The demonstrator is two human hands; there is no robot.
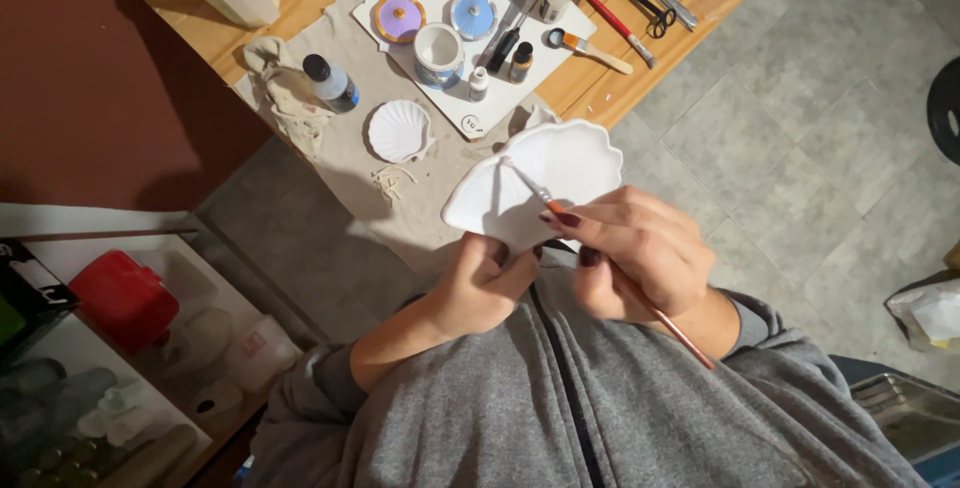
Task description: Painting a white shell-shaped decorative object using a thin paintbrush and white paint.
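A large white scalloped shell-shaped dish point(540, 183) is pinched by the left hand point(478, 288); a thin copper-handled paintbrush point(600, 253), gripped by the right hand point(635, 253), touches it.

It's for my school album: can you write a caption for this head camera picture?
Left hand holds a white shell-shaped dish while right hand touches a fine paintbrush to it.

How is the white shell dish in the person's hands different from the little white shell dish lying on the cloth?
The held shell dish looks larger than the small shell dish. The held one is up off the table, gripped at its lower edge by the left hand; the small one rests on the grey cloth, untouched. A fine brush in the right hand touches the held dish; nothing touches the small one. Both are white, scalloped and ribbed.
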